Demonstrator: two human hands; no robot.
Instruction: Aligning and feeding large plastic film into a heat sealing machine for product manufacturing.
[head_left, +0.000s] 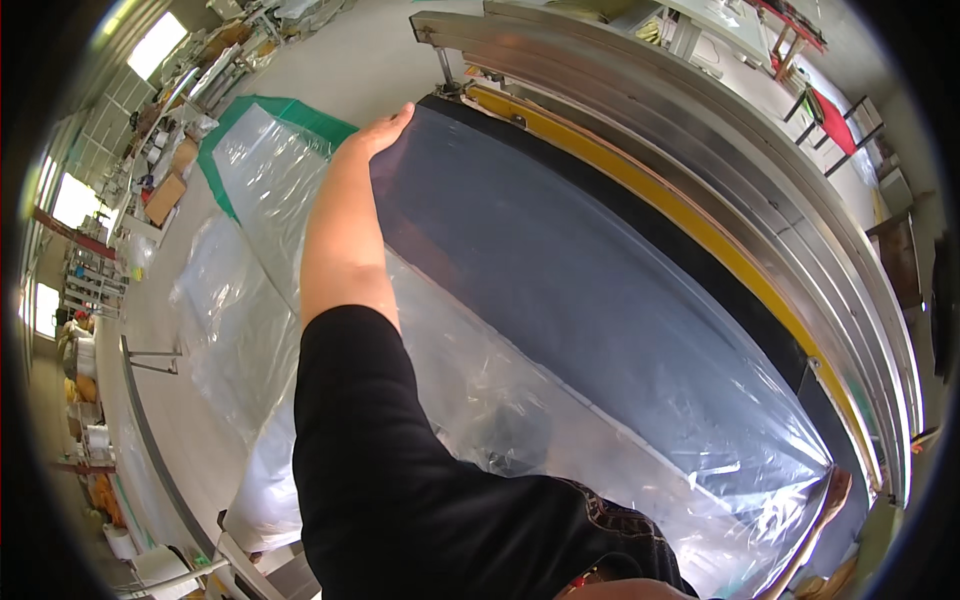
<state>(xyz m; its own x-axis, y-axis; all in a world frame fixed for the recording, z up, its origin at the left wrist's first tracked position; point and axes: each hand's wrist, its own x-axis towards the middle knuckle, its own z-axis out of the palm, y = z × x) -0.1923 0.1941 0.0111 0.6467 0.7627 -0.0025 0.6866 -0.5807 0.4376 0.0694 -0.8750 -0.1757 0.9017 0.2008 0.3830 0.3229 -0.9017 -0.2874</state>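
Observation:
A large clear plastic sheet (560, 290) lies stretched over a long dark work surface and hangs down its near side toward me. My left arm reaches far forward. At the sheet's far left corner, my left hand (385, 132) is closed on its edge, with most fingers hidden. Over at the lower right, my right hand (838, 492) is closed on the sheet's other end. Shiny creases fan out from that grip. The edge between my two hands looks fairly taut, running beside a black strip (690, 245) on the machine.
Behind the black strip runs a yellow bar (700, 225), with long metal rails (740, 150) beyond it. More clear film and a green-edged sheet (225, 150) spread on the floor at left. A red chair (832, 125) stands far right. Cluttered shelves (165, 190) line the left wall.

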